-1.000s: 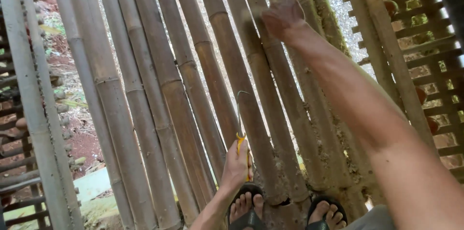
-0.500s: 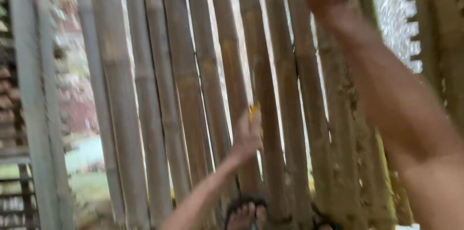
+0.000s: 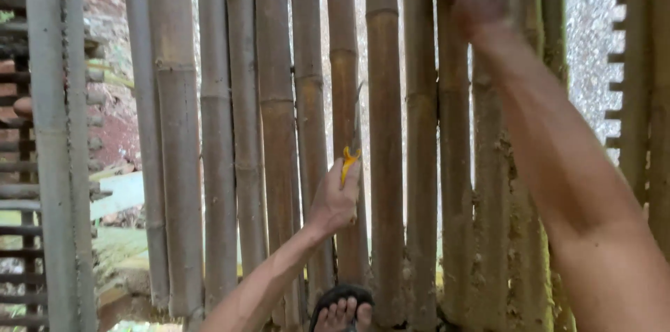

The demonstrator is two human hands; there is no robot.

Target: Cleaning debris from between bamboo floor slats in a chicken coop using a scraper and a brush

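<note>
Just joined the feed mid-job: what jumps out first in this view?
A row of upright bamboo poles fills the frame. At lower centre the left hand grips a yellow-handled tool against the poles, its thin blade running up a gap between two of them. The right hand, blurred, reaches to the poles at the top right, and a sandalled foot shows at the bottom edge.

A row of upright bamboo poles (image 3: 384, 136) fills the middle of the view, brown and jointed, with narrow gaps that let daylight through. Dried mud cakes the lower parts of the poles on the right. At the left edge stands a grey post (image 3: 49, 164) with horizontal slats (image 3: 17, 192) behind it. Beyond the gaps lie reddish soil (image 3: 115, 129) and pale gravel (image 3: 590, 32). A notched bamboo frame (image 3: 628, 80) stands at the right.
</note>
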